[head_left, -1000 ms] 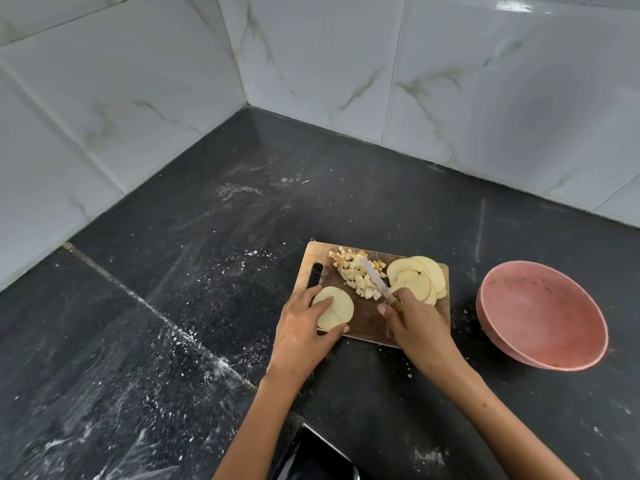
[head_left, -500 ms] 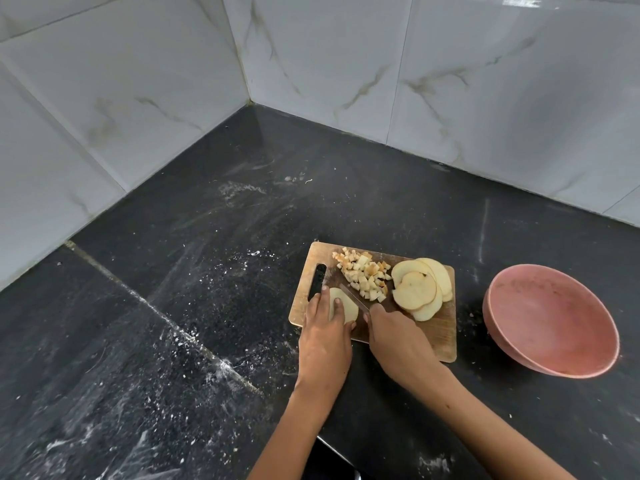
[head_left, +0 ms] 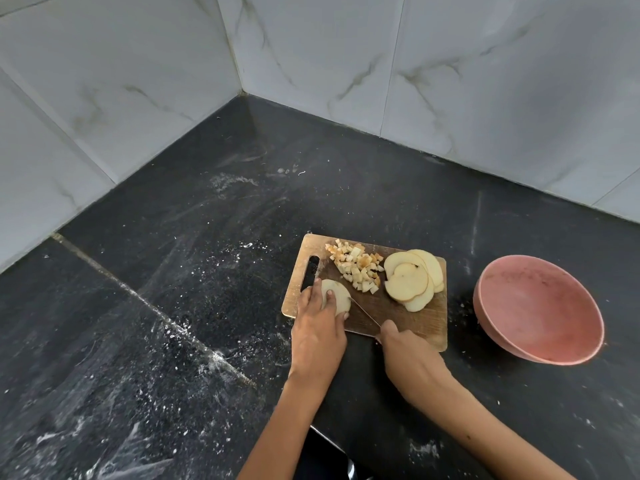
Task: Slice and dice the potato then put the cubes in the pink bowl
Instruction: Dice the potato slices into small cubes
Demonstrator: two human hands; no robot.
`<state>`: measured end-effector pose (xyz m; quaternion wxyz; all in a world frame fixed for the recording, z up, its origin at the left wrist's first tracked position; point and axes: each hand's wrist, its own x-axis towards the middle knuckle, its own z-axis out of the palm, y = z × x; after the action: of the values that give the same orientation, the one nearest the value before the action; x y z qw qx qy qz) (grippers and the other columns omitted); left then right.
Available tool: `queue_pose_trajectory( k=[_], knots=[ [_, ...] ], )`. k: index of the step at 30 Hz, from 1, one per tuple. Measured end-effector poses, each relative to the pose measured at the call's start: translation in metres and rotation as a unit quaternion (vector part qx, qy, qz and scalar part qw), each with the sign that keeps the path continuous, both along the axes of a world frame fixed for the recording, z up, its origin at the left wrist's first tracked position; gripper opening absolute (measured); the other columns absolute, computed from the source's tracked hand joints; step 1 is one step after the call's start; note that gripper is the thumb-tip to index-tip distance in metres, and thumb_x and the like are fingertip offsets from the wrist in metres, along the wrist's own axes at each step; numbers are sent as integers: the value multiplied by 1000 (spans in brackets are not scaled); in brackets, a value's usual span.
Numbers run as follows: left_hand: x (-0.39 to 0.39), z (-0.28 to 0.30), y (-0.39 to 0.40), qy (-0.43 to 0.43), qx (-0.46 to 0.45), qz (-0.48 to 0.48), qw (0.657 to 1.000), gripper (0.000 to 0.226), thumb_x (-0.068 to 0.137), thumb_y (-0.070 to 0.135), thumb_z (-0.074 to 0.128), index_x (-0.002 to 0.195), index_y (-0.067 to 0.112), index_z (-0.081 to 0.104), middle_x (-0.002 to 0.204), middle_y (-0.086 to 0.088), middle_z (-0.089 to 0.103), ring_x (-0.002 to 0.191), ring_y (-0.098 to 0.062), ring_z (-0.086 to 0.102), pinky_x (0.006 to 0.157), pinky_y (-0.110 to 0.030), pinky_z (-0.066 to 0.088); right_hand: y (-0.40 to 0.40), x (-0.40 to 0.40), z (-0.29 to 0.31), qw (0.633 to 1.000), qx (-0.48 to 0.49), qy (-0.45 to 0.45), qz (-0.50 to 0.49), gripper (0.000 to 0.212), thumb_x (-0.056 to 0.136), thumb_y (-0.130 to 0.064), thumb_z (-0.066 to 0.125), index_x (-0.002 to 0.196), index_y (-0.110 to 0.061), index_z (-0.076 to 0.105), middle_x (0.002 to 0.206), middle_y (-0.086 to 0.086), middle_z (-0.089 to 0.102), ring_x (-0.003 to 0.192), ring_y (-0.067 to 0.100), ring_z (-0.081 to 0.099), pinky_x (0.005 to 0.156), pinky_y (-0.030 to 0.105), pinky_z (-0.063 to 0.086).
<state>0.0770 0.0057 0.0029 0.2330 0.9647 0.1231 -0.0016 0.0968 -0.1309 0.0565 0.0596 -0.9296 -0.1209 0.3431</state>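
Both hands are at the near edge of the board (head_left: pixel 408 306): my left hand (head_left: pixel 317 336) presses a slice (head_left: pixel 337 297) flat under its fingertips, and my right hand (head_left: pixel 410 356) is curled round the knife (head_left: pixel 363 310) handle, with the thin blade running up to the slice's right edge. Beyond them lies a small heap of cubes (head_left: pixel 358 266), and to its right a fanned stack of uncut slices (head_left: pixel 412 280). Well right of the board, on the counter (head_left: pixel 207 271), sits the pink bowl (head_left: pixel 540 308), with no potato in it. I judge the slicing finished and the dicing perhaps a third done; most slices remain, and no cubes have been moved across. A second ago my knife was out among the cubes; now it is drawn back against the slice, and my left fingers have closed in flatter over it.
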Motion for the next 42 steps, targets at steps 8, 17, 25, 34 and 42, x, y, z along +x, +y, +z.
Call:
queue_pose_trajectory(
  k=[8,17,25,34,42],
  knots=[
    [-4,3,12,-9,-19,-30,999,45,100,27,47,142,10,45,158,-8,22,145,-24,12,114,-30,24,-14,-3,14,992,123,-25,-11,22,104,-33,28,97,-17,41,85,3,58,78,21,59,70,38,50],
    [-3,7,8,-10,-35,-11,999,35,98,19,51,132,8,56,157,-8,26,144,-21,18,107,-29,35,33,19,4,993,103,-50,0,15,102,-22,38,114,-15,45,97,6,61,86,21,62,71,35,50],
    [-1,8,9,-11,-39,-6,999,34,98,15,49,130,9,58,157,-8,26,143,-21,16,103,-31,39,56,23,-1,998,40,-50,-17,22,101,-14,38,123,-12,42,114,9,60,100,24,62,69,31,42],
    [-1,4,6,-15,-9,4,1000,38,99,22,50,135,12,53,158,-6,25,143,-22,16,104,-32,38,16,1,3,1000,-10,20,2,33,96,-6,44,127,-13,34,117,11,56,103,27,59,75,35,47],
    [-4,-4,7,-57,41,-5,998,34,83,17,74,115,6,69,140,-15,51,127,-32,45,93,-43,52,-9,-3,17,999,-7,26,32,11,100,-11,38,109,-15,41,93,1,53,82,17,53,65,29,42]
  ],
)
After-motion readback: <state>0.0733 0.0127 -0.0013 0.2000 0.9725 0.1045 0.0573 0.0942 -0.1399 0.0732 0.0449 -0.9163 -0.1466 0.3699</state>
